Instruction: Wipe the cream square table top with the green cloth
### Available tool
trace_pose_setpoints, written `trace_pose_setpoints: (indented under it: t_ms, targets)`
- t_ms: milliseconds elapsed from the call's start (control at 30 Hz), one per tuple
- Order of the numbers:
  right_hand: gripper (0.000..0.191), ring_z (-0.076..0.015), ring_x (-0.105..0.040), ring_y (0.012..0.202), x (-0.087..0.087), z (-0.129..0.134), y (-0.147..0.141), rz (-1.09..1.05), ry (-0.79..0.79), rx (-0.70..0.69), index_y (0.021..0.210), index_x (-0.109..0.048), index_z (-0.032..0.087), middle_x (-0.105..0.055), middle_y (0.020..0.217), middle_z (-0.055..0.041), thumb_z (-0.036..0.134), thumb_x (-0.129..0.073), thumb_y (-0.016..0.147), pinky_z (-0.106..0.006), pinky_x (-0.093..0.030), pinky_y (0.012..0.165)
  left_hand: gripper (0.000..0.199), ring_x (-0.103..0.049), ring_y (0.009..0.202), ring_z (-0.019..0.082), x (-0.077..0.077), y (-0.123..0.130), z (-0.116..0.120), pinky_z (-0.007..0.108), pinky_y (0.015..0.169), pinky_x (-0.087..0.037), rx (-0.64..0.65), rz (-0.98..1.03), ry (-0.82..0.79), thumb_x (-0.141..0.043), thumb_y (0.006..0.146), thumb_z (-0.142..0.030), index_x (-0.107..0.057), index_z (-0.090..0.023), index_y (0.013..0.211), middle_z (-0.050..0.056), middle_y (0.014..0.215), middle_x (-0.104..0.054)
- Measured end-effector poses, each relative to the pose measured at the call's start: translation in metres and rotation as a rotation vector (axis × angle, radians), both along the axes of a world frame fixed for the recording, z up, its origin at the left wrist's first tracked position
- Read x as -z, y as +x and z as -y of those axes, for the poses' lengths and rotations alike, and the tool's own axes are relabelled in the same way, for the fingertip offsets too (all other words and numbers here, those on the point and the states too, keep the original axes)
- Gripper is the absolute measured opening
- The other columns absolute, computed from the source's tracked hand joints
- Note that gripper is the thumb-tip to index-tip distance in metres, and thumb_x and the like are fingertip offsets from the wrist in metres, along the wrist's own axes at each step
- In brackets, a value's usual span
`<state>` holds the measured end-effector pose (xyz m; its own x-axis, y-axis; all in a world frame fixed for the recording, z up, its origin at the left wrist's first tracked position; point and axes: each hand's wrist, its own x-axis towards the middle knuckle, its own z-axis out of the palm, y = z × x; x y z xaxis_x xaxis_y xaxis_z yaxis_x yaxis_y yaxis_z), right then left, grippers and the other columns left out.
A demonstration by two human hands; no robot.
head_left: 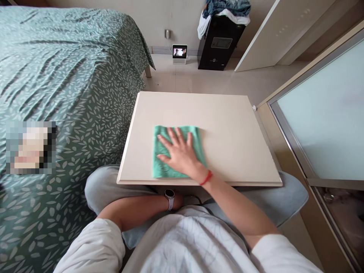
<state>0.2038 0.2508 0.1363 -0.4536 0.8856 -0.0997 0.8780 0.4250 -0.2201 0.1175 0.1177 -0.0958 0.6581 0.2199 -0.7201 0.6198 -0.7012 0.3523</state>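
Pressing on a green cloth [165, 169], the R hand [180, 155] is seen palm down w/ fingers spread wide. The cloth is laid flat under that hand, on the near L part of a cream tabletop [233, 132]; its bare margins are shown L of the thumb & R of the little finger. A red band [206, 177] is worn just behind the hand, at the wrist.

Nearer the body, below the R hand, the L hand [178, 201] is held by the tabletop's near edge, partly obscured; whether its fingers are spread or curled can't be told. A watch [170, 195] w/ pale strap is worn on that wrist.

Well to the R hand's L, a bed [113, 91] is covered in green leaf print; a pixelated item [31, 148] on it can't be made out. Beyond the hand, on the floor nr the wall, a small screen [179, 52] is set beside a black cabinet [218, 49], topped w/ clothes [227, 9]. Far R of the hand, a frosted panel [327, 113] is framed in metal.
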Motion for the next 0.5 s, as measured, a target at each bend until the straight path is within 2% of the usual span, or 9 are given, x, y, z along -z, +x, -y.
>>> trace_pose_setpoints:
  t_ms: [200, 300, 333, 400, 500]
  targets:
    - [0.074, -0.0477, -0.026, 0.177, 0.014, 0.02, 0.189, 0.203, 0.035, 0.525, 0.185, -0.039, 0.027, -0.027, 0.194, -0.0164, 0.06, -0.032, 0.118, -0.086, -0.033, 0.13, 0.022, -0.078, 0.124, 0.037, -0.003, 0.001, 0.0, 0.049, 0.107, -0.056, 0.04, -0.054, -0.012, -0.069, 0.1, -0.01, -0.086, -0.011, 0.113, 0.024, 0.123, -0.083]
    - [0.078, -0.0497, -0.027, 0.176, 0.021, 0.032, 0.245, 0.233, 0.045, 0.693, 0.185, -0.039, 0.022, -0.025, 0.194, -0.0199, 0.06, -0.025, 0.118, -0.084, -0.04, 0.128, 0.025, -0.076, 0.129, 0.036, -0.008, 0.001, -0.003, 0.05, 0.11, -0.056, 0.062, -0.074, -0.026, -0.067, 0.104, -0.015, -0.084, -0.006, 0.12, 0.025, 0.128, -0.082]
    - [0.079, -0.0507, -0.026, 0.176, 0.023, 0.033, 0.252, 0.236, 0.044, 0.717, 0.185, -0.039, 0.021, -0.025, 0.194, -0.0213, 0.06, -0.025, 0.118, -0.083, -0.041, 0.127, 0.026, -0.075, 0.131, 0.035, -0.01, 0.002, -0.003, 0.05, 0.112, -0.056, 0.07, -0.082, -0.032, -0.067, 0.106, -0.017, -0.083, -0.006, 0.123, 0.025, 0.129, -0.081]
    - [0.08, -0.0537, -0.026, 0.176, 0.024, 0.03, 0.246, 0.228, 0.041, 0.717, 0.185, -0.038, 0.02, -0.024, 0.193, -0.0247, 0.061, -0.027, 0.117, -0.085, -0.039, 0.126, 0.027, -0.074, 0.133, 0.034, -0.013, 0.003, -0.004, 0.05, 0.114, -0.055, 0.083, -0.097, -0.037, -0.066, 0.107, -0.019, -0.082, -0.007, 0.125, 0.023, 0.133, -0.081]
    - [0.08, -0.0579, -0.024, 0.175, 0.02, 0.014, 0.191, 0.186, 0.044, 0.609, 0.185, -0.038, 0.02, -0.026, 0.191, -0.0286, 0.062, -0.034, 0.117, -0.091, -0.031, 0.126, 0.026, -0.073, 0.136, 0.033, -0.014, 0.005, -0.004, 0.051, 0.116, -0.054, 0.093, -0.123, -0.032, -0.066, 0.108, -0.019, -0.081, -0.007, 0.126, 0.022, 0.134, -0.081]
